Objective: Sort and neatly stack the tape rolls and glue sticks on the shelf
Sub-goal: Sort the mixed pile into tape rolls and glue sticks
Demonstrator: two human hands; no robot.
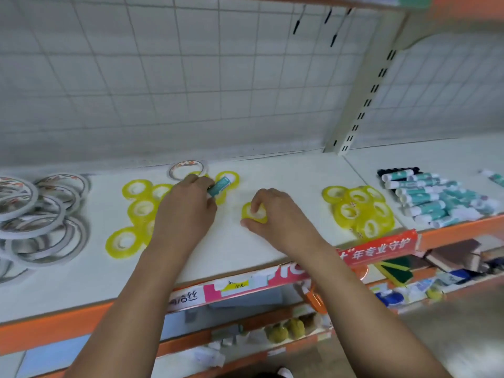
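My left hand point(188, 205) grips a teal and white glue stick point(221, 185) above a loose spread of yellow tape rolls point(136, 211) on the white shelf point(231, 249). My right hand point(270, 211) pinches a single yellow tape roll point(255, 214) that rests on the shelf near the middle. A heap of yellow tape rolls point(358, 207) lies to the right. Further right, several teal glue sticks point(433, 199) lie side by side in a pile. At the far left sit large white double-sided tape rings point(38, 214), and one more ring point(186, 169) lies behind my left hand.
A wire grid panel point(191, 77) backs the shelf, with a slotted upright post point(362, 99) at the right. The front edge carries orange trim and a red label strip point(379, 249). Lower shelves point(272, 331) hold mixed small goods.
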